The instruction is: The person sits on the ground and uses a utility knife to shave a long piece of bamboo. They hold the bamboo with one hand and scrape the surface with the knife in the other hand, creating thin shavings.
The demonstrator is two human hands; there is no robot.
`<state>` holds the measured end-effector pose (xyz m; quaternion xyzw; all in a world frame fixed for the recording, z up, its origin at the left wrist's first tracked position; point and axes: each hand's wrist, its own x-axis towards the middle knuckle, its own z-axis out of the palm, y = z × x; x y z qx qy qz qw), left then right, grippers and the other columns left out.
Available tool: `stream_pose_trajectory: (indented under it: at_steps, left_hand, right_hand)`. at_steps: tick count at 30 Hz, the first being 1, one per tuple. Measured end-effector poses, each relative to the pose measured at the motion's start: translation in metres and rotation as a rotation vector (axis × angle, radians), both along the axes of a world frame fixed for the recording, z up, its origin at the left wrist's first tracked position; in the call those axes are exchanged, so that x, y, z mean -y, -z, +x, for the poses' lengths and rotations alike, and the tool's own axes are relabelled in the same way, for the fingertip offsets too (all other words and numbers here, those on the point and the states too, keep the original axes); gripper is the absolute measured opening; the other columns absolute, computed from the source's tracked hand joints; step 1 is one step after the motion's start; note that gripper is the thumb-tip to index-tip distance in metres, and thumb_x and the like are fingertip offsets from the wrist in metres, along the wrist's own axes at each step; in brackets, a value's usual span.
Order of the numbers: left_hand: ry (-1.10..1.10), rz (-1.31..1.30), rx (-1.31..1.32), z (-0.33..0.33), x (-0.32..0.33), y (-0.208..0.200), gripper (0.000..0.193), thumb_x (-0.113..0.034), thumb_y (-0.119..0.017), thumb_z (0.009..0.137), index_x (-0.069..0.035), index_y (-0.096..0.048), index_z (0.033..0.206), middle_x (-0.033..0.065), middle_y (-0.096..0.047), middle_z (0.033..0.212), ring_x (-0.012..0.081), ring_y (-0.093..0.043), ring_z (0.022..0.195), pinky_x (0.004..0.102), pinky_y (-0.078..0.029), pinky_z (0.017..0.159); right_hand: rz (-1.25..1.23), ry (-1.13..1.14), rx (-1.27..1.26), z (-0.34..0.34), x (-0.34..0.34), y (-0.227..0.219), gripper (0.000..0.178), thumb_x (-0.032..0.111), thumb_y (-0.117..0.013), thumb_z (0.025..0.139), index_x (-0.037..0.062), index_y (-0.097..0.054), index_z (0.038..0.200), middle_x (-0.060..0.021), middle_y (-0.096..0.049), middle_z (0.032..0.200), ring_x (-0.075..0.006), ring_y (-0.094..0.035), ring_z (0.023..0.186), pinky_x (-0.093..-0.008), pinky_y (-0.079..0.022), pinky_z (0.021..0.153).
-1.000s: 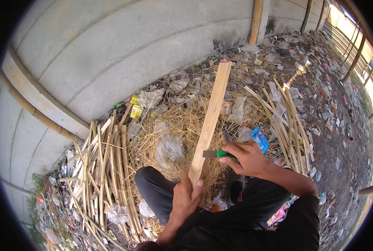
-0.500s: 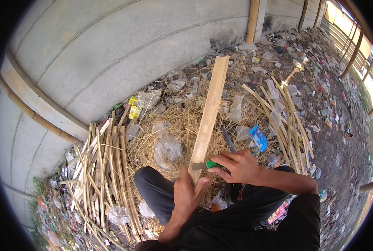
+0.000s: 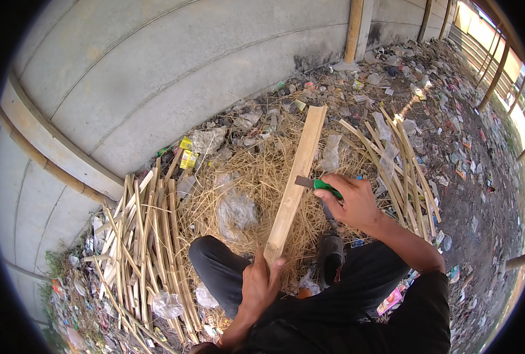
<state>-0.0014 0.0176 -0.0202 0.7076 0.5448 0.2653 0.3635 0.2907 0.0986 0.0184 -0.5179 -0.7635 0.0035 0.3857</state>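
Note:
My left hand [image 3: 259,287] grips the near end of a split bamboo piece [image 3: 287,209], thumb on one side and fingers on the other. The pale strip slants up and away from me over the straw, its far end a little to the right. My right hand [image 3: 356,203] is closed round the green handle of a short, wide-bladed knife [image 3: 304,182]. The blade points left and lies across the bamboo around its middle; whether its edge touches the surface, I cannot tell. Both hands are between and above my bent, dark-trousered legs.
A heap of bamboo strips [image 3: 147,242] lies to my left, with a smaller heap [image 3: 412,177] at the right. Straw shavings [image 3: 262,171] and crumpled clear plastic [image 3: 236,212] cover the ground ahead. Beyond stands a grey panel wall [image 3: 203,65]; a dark shoe [image 3: 331,256] is near my right knee.
My right hand and the knife have moved away from me along the bamboo, from its near end to about its middle. The bamboo's far end sits lower and slightly further right.

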Motion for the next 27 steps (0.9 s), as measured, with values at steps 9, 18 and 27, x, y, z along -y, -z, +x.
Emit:
stream_pose_trajectory:
  at_steps: [9,18,27]
  left_hand:
    - [-0.044,-0.018,-0.095,-0.023,0.013,0.008,0.048,-0.040,-0.075,0.105,0.006,-0.062,0.105,0.0210,-0.064,0.063,0.0382,-0.071,0.060,0.0463,-0.049,0.056]
    - [-0.096,0.099,0.029,0.008,-0.020,-0.019,0.051,-0.038,-0.089,0.094,0.006,-0.063,0.103,0.0137,-0.059,0.058,0.0268,-0.061,0.049,0.0399,-0.044,0.050]
    - [-0.134,0.158,0.049,0.022,-0.029,-0.025,0.050,-0.038,-0.088,0.095,0.004,-0.063,0.104,0.0164,-0.063,0.061,0.0366,-0.066,0.052,0.0429,-0.047,0.050]
  right_hand:
    - [-0.074,0.134,-0.133,0.038,-0.015,0.001,0.028,0.033,-0.073,0.106,0.0057,-0.071,0.113,-0.0124,-0.075,0.084,-0.0320,-0.072,0.063,-0.0414,-0.052,0.055]
    - [-0.099,-0.241,0.153,-0.035,0.035,0.016,0.030,0.042,-0.072,0.105,0.0132,-0.069,0.113,-0.0039,-0.076,0.087,-0.0242,-0.073,0.060,-0.0356,-0.056,0.051]
    - [-0.042,-0.231,0.142,-0.044,0.037,0.011,0.030,0.042,-0.072,0.105,0.0129,-0.069,0.110,-0.0035,-0.074,0.085,-0.0224,-0.073,0.059,-0.0341,-0.057,0.053]
